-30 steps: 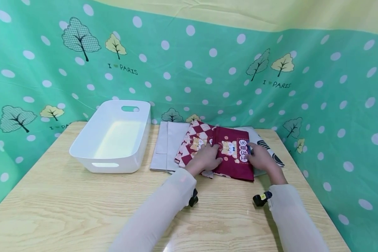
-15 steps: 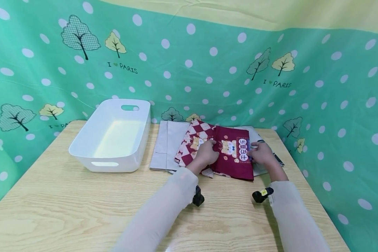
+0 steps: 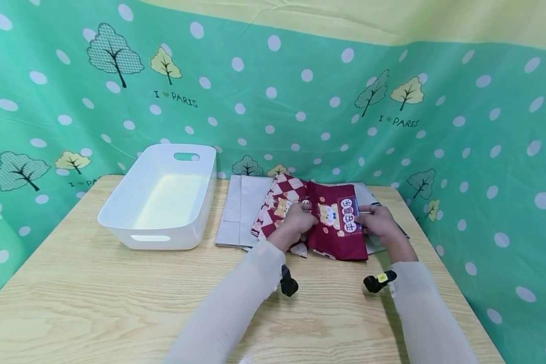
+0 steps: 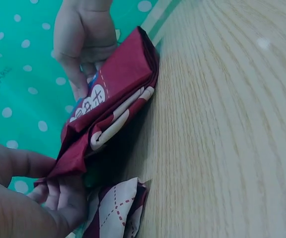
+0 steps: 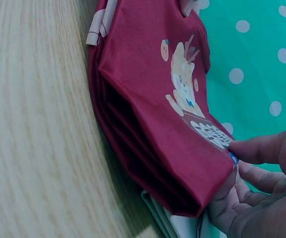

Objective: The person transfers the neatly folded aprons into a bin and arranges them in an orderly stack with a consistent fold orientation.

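Observation:
A folded dark-red cloth with a cartoon animal and white lettering is held between both hands. My left hand pinches its left edge, thumb on top and fingers underneath, as the left wrist view confirms. At the lettered edge, my right hand pinches the cloth between thumb and fingers. In the right wrist view, the layered folds of the dark-red cloth gape along the near side, and its side edges are raised. A checked red-and-white cloth lies beside it, partly under my left hand.
Grey folded cloth lies left of the checked one. A pale cloth with black print is under and behind the right hand. A white plastic bin with handle slots stands on the wooden table. A green dotted curtain hangs behind.
My left fingers, earlier spread on the cloth, have closed on its left edge. The dark-red cloth's sides have risen and drawn slightly inward. My right hand has shifted a little.

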A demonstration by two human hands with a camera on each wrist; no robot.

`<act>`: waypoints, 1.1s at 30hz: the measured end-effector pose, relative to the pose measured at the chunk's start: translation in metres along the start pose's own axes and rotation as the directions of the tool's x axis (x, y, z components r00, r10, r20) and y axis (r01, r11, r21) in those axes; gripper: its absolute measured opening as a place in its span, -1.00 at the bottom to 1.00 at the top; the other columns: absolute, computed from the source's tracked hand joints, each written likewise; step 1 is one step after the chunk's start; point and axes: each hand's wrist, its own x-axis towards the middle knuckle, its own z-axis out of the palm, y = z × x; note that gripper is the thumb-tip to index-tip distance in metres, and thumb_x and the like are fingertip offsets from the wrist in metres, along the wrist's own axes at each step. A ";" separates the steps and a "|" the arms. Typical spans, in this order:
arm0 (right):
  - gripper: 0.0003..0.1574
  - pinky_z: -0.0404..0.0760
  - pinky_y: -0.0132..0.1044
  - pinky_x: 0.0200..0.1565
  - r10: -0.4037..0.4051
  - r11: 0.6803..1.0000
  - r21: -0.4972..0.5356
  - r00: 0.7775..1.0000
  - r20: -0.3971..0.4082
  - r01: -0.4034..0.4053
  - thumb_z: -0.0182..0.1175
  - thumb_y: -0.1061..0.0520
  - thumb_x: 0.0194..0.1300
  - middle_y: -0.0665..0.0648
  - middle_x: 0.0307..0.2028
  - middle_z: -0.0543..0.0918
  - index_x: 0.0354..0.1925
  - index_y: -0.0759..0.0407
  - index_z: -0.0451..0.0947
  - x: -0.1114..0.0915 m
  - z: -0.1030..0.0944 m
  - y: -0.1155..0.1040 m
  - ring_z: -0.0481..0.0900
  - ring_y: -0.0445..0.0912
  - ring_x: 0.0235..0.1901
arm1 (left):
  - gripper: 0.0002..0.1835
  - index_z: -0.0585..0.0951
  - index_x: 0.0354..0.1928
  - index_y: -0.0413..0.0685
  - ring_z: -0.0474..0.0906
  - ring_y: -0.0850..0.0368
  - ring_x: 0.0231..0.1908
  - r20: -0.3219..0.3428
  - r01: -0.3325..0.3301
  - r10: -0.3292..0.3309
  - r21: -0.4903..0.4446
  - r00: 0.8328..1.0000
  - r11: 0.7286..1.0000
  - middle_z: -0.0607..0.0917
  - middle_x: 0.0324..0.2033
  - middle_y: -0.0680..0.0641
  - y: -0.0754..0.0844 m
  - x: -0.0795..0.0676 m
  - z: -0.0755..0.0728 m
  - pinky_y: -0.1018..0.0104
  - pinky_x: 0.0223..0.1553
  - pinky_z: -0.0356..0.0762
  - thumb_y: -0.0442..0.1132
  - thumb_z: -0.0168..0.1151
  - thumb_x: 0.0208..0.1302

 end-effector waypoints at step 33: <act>-0.31 0.64 -0.33 -0.08 -0.066 0.947 0.318 0.997 0.032 0.053 0.14 0.18 0.50 0.27 0.31 0.41 0.50 0.22 0.25 -0.019 0.011 -0.036 0.51 -0.02 0.10 | -0.57 0.34 0.38 -0.13 0.65 0.01 -0.17 -0.016 -0.180 0.180 -0.033 0.984 0.983 0.58 -0.09 -0.16 0.022 -0.028 -0.046 0.18 -0.21 0.71 -0.34 0.05 0.53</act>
